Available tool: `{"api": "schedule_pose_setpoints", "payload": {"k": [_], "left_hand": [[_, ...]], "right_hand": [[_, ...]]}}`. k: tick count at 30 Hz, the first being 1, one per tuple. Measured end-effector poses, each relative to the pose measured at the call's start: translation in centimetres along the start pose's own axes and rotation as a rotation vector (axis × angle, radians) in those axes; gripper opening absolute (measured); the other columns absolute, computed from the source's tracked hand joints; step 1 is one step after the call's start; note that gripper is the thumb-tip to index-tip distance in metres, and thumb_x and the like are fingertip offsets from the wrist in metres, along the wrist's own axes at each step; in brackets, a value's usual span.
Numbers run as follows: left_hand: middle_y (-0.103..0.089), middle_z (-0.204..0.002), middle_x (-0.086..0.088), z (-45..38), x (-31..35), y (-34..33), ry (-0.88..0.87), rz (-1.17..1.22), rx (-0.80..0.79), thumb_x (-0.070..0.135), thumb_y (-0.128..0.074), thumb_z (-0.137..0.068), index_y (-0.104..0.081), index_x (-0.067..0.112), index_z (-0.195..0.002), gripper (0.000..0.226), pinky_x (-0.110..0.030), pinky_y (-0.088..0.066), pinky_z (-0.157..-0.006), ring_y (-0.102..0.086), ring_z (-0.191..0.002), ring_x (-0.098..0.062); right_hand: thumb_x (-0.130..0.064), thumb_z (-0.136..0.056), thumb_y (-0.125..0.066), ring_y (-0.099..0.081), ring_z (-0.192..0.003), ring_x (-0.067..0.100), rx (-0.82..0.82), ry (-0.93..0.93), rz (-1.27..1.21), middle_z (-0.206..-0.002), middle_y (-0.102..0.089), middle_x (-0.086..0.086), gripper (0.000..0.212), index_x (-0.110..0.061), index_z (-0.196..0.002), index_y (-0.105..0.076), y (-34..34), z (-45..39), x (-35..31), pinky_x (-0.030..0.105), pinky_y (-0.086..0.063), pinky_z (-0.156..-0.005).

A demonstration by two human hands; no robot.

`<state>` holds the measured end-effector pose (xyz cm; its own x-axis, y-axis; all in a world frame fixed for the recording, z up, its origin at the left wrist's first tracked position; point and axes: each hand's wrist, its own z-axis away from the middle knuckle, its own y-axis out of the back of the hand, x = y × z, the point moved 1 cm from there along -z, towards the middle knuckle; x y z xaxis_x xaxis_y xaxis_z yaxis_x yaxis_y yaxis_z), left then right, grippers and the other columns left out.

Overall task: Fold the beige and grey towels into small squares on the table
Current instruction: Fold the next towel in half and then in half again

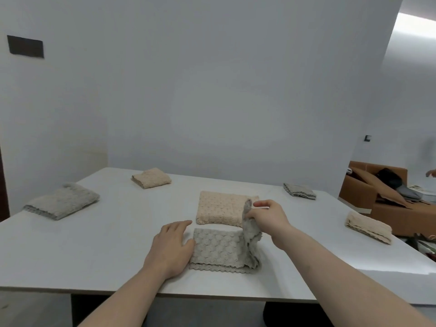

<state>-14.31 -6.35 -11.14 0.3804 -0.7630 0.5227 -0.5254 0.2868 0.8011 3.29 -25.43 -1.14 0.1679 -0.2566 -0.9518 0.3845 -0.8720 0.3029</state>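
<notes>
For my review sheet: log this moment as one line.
step: folding grey towel | left hand: flat at its edge | right hand: lifting right end | beige towel: behind

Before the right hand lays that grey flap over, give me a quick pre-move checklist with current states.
1. Right hand has a grip on the raised end of the grey towel: ok.
2. Left hand rests flat at the towel's left edge, steadying it: ok.
3. Lower layers lie flat on the table: ok.
4. Edges aligned under the flap: cannot tell.
5. Beige towel behind lies clear of the fold path: ok.
</notes>
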Motion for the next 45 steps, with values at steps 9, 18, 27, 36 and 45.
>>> {"api": "schedule_pose_setpoints", "payload": {"k": [9, 18, 27, 36, 45], "left_hand": [[-0.05, -0.141, 0.023, 0.0, -0.1, 0.1, -0.011, 0.085, 0.041, 0.047, -0.047, -0.097, -0.058, 0.041, -0.131, 0.036, -0.035, -0.032, -0.113, -0.036, -0.135, -0.004], [-0.063, -0.11, 0.032, -0.3, 0.0, 0.2, 0.016, 0.171, 0.072, 0.071, -0.054, -0.08, -0.074, 0.044, -0.085, 0.033, -0.037, -0.04, -0.105, -0.047, -0.118, -0.001], [-0.061, -0.104, 0.041, 0.4, 0.4, -0.1, -0.222, 0.084, 0.053, 0.037, -0.061, -0.089, -0.064, 0.051, -0.127, 0.041, -0.031, -0.04, -0.109, -0.05, -0.113, 0.005], [-0.064, -0.094, 0.029, 0.3, 0.5, -0.2, -0.28, 0.079, 0.168, 0.038, -0.067, -0.095, -0.074, 0.046, -0.097, 0.011, -0.033, -0.041, -0.097, -0.054, -0.099, 0.002], [-0.059, -0.088, 0.03, 0.7, 0.9, -0.1, -0.215, 0.071, 0.187, 0.029, -0.06, -0.1, -0.058, 0.043, -0.089, 0.018, -0.033, -0.047, -0.09, -0.057, -0.087, 0.001]], "right_hand": [[-0.005, -0.085, -0.077, -0.069, -0.103, 0.023, -0.367, -0.007, -0.186, -0.118, -0.066, 0.009, 0.04, -0.015, -0.12, -0.059, -5.3, 2.7, -0.9, 0.035, -0.064, -0.076], [-0.029, -0.092, -0.062, -0.051, -0.121, -0.002, -0.06, 0.483, 0.312, -0.124, -0.057, -0.029, 0.031, -0.044, -0.119, -0.058, -2.4, 3.3, 6.6, 0.029, -0.044, -0.103], [-0.049, -0.091, -0.05, -0.013, -0.147, -0.011, -0.252, 0.566, 0.528, -0.161, -0.018, -0.03, 0.054, -0.039, -0.144, -0.046, -3.4, 4.3, 8.9, 0.024, -0.02, -0.121], [-0.057, -0.1, -0.04, 0.001, -0.151, -0.005, -0.285, 0.508, 0.635, -0.165, -0.005, -0.024, 0.065, -0.036, -0.159, -0.022, -3.5, 3.8, 9.1, 0.037, -0.008, -0.127], [-0.056, -0.098, -0.04, 0.002, -0.152, -0.005, -0.305, 0.493, 0.706, -0.167, 0.001, -0.021, 0.07, -0.033, -0.161, -0.019, -3.7, 3.7, 9.2, 0.036, -0.006, -0.128]]}}
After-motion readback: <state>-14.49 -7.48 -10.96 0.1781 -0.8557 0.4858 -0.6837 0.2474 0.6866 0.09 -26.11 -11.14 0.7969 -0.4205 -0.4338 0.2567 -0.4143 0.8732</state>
